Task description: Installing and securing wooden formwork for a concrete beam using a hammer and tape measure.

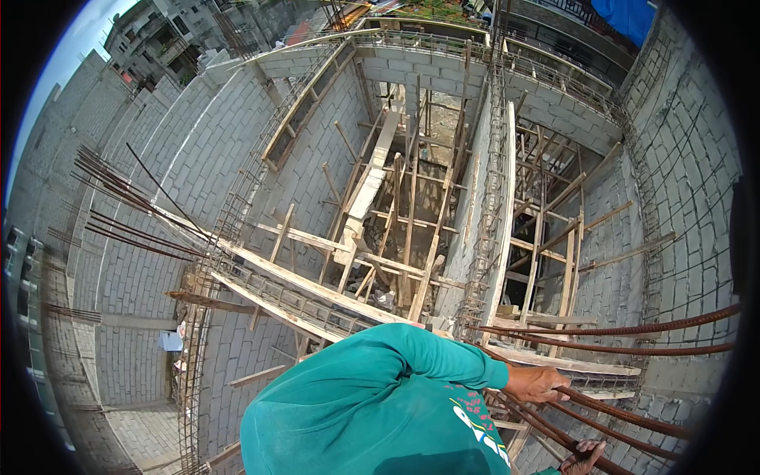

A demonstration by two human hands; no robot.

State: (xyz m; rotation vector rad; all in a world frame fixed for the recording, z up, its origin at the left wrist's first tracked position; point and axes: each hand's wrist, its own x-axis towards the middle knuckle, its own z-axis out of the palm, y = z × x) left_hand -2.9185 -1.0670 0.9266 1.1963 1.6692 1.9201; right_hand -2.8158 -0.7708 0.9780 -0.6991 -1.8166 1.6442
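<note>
My left hand (pixel 537 384), at the end of a green sleeve, is closed round a rusty ribbed steel rebar (pixel 625 413) that runs off to the lower right. Lower down, near the bottom edge, my right hand (pixel 582 457) has its fingers wrapped over another rebar (pixel 542 428); part of that hand is cut off. Between the two hands passes a further rebar (pixel 613 431). Just above my left hand, two long bars (pixel 633 328) curve toward the right rim. My bent left arm and shirt hide what lies beneath them.
Wooden formwork boards (pixel 301 289) edge a beam with a rebar cage. A second rebar cage (pixel 489 174) runs away ahead, between deep block-walled bays with timber props (pixel 412 206). Rebar ends (pixel 119 186) stick out at left. A grey block wall (pixel 689 182) rises at right.
</note>
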